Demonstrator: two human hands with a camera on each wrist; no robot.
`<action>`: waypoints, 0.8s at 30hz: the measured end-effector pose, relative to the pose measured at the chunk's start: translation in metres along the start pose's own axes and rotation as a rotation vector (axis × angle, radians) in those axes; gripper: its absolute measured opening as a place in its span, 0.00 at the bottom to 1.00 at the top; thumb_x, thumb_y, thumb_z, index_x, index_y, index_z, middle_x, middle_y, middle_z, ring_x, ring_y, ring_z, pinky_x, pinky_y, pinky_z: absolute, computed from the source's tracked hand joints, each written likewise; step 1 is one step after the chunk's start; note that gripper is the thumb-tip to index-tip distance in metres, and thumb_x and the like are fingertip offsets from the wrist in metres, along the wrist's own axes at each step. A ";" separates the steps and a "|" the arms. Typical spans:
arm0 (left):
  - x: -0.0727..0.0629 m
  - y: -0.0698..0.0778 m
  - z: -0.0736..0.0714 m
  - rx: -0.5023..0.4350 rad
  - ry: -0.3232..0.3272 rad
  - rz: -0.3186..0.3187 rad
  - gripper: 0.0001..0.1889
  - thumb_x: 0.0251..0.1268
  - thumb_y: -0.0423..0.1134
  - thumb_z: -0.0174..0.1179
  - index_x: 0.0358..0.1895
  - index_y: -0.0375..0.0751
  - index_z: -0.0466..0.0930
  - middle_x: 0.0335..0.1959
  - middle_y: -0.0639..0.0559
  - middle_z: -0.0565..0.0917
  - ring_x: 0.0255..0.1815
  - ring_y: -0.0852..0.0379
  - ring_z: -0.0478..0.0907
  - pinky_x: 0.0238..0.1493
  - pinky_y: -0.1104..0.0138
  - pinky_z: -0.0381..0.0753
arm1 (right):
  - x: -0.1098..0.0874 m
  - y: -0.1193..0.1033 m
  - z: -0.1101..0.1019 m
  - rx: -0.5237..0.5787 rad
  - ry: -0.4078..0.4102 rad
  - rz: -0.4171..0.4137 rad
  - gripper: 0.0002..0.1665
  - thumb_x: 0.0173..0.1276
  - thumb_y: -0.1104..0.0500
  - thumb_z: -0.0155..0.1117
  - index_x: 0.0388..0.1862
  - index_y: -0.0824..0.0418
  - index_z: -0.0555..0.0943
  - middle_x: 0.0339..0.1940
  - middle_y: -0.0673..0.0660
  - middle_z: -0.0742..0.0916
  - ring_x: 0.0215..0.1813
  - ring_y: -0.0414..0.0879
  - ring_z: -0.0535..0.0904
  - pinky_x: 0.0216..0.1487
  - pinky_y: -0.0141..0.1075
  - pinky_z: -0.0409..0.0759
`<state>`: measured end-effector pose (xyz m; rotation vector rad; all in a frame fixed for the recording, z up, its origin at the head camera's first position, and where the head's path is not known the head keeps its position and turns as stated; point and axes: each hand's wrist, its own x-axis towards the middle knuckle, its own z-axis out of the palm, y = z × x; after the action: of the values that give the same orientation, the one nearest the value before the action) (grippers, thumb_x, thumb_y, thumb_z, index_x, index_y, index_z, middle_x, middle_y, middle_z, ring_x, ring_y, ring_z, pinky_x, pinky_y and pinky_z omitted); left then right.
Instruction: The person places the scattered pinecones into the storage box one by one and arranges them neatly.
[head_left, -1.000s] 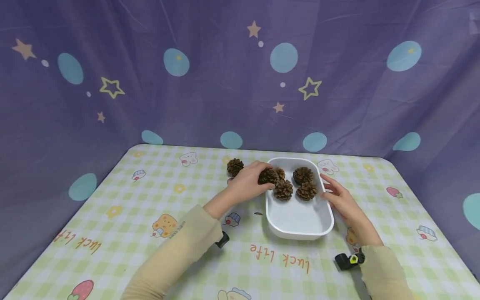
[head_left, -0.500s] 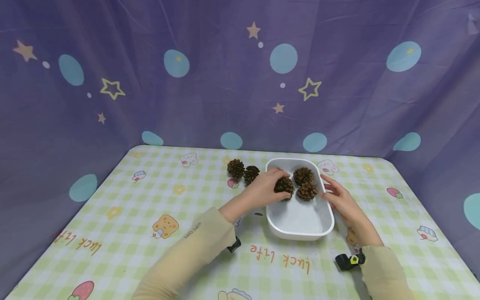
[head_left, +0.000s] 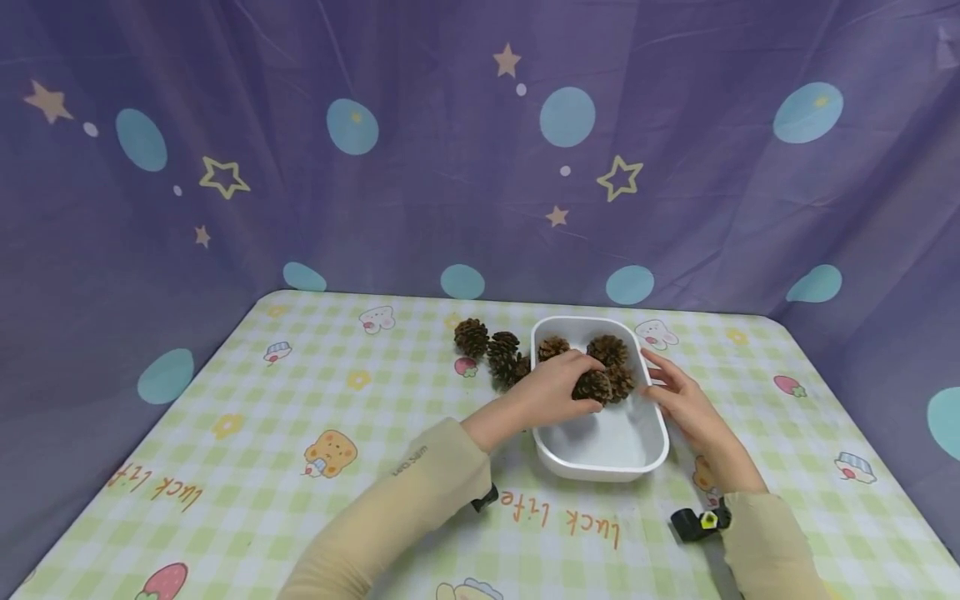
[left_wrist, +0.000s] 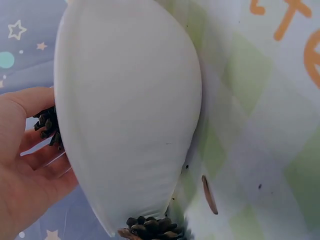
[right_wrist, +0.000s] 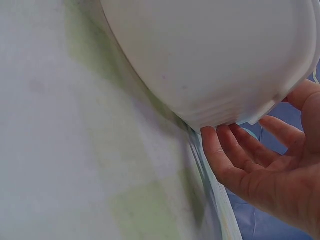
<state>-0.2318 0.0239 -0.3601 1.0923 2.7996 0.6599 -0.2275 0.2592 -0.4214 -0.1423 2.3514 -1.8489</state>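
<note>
A white rounded rectangular container point(head_left: 600, 477) stands on the table with several brown pine cones inside, among them one at its far left point(head_left: 553, 347) and one at its far right point(head_left: 608, 351). My left hand point(head_left: 553, 392) reaches over the left wall and holds a pine cone point(head_left: 592, 387) between thumb and fingers, against a neighbouring cone. Part of that cone is hidden by the fingers. My right hand point(right_wrist: 280, 165) grips the right wall, fingertips on the outside and thumb at the rim. In the left wrist view the container's side point(left_wrist: 125, 110) covers most of the inside.
Several pine cones lie on the table left of the container, one of them point(head_left: 471, 337) farthest out. The checked cloth point(head_left: 247, 467) covers the table. Brown scraps point(left_wrist: 209, 195) lie beside the container. A purple curtain point(head_left: 450, 208) hangs behind.
My left hand has moved right, from the container's left rim to its middle, with a pine cone at its fingers. More cones on the table show. My right hand has stayed at the right wall.
</note>
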 end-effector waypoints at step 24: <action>0.017 0.012 0.029 0.048 -0.104 0.039 0.28 0.56 0.52 0.61 0.60 0.48 0.69 0.55 0.54 0.74 0.53 0.60 0.73 0.53 0.71 0.73 | -0.002 -0.002 -0.001 -0.013 -0.010 -0.007 0.40 0.68 0.59 0.52 0.73 0.54 0.47 0.66 0.69 0.63 0.58 0.60 0.70 0.43 0.47 0.81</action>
<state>-0.2310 0.0533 -0.3800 1.1576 2.7256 0.5260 -0.2253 0.2597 -0.4194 -0.1614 2.3596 -1.8317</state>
